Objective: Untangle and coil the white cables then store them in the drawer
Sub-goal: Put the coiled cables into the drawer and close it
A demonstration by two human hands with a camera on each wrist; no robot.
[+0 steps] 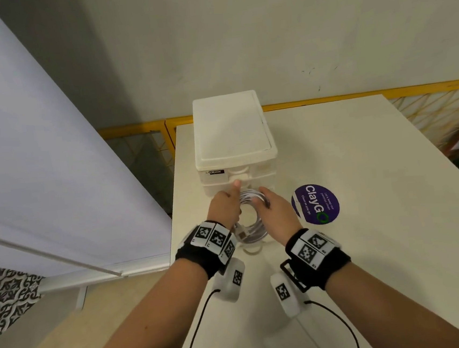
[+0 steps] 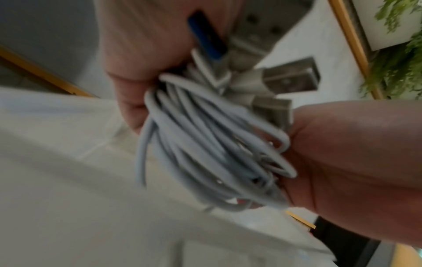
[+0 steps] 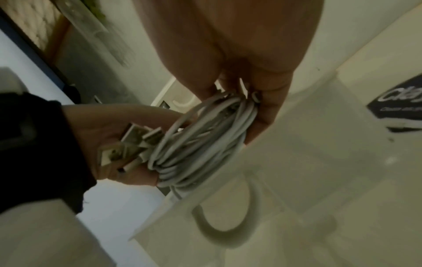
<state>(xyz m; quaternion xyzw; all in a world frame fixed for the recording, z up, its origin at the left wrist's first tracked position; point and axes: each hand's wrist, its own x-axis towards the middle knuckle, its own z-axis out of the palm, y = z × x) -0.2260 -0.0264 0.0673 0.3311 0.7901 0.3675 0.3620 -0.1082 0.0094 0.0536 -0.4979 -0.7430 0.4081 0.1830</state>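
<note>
A coiled bundle of white cables (image 1: 251,222) hangs between both hands just above the pulled-out bottom drawer (image 1: 251,249) of a white drawer unit (image 1: 231,128). My left hand (image 1: 224,205) grips the coil's left side, thumb raised against the unit's front. My right hand (image 1: 272,207) grips the right side. In the left wrist view the cables (image 2: 205,144) and their USB plugs (image 2: 287,75) bunch between my left fingers (image 2: 141,63) and my right hand (image 2: 342,162). The right wrist view shows the coil (image 3: 205,135) over the translucent drawer front and its handle (image 3: 228,231).
The unit stands at the back left of a white table (image 1: 369,244). A round purple sticker (image 1: 315,204) lies right of the hands. The table's left edge drops off beside my left wrist. A yellow railing (image 1: 327,99) runs behind the table.
</note>
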